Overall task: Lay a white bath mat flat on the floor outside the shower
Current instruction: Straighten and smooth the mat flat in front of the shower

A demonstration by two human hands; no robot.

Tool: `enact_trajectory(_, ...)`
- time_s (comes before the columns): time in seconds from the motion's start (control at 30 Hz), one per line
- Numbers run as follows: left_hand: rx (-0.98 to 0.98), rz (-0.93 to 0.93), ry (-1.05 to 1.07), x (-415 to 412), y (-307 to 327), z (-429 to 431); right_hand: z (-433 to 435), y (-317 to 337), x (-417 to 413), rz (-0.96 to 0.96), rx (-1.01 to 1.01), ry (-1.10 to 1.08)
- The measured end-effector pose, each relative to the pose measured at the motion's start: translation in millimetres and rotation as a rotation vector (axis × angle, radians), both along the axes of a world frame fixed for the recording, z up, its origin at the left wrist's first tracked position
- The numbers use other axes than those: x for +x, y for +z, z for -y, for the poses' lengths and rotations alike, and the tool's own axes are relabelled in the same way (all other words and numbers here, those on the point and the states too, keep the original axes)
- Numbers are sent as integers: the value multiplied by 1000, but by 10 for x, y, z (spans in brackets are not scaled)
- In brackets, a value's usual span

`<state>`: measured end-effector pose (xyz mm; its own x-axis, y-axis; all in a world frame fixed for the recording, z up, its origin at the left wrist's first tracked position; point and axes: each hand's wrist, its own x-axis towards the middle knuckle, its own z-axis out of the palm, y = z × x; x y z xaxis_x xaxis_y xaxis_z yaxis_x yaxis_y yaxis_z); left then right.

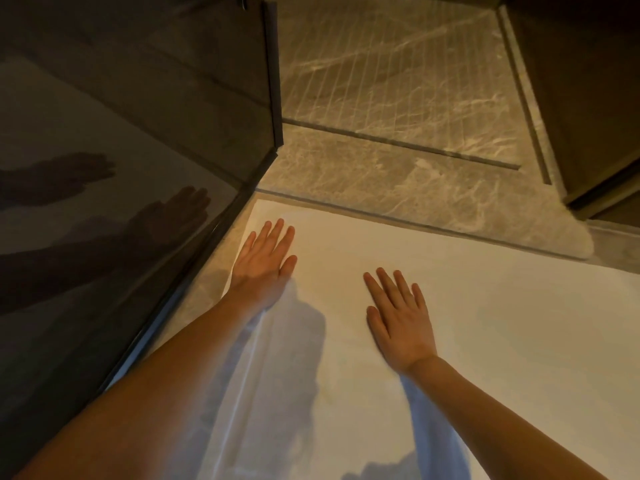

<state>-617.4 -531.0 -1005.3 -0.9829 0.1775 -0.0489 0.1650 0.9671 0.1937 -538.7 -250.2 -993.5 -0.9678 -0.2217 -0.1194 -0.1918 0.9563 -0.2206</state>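
The white bath mat (467, 306) lies spread on the marble floor in front of the shower threshold, filling the lower middle and right of the view. My left hand (265, 258) rests palm down, fingers apart, on the mat's far left corner beside the glass panel. My right hand (398, 317) presses flat on the mat's middle, fingers spread. Neither hand grips anything. The mat's far right corner (585, 244) looks rounded and fluffy near the wall.
A dark glass shower panel (138, 168) stands at the left, reflecting my arms. Beyond the mat is the grey marble threshold (398, 188) and the grooved shower floor (398, 71). A dark wall or cabinet base (588, 98) rises at the right.
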Motion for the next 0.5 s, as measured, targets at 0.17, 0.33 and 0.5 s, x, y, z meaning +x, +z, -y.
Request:
enact_trajectory(0.17,23,-110,-108,-15,146,-413,355,185,-301,-101,-96,-51)
enact_trajectory(0.33,50,-73,-196,-59,48,-590,725,132,-805,-6,-67,-136)
enact_trajectory(0.5,66,-69,-140,-151,-13,-200,627,-4,-781,-8,-42,-91)
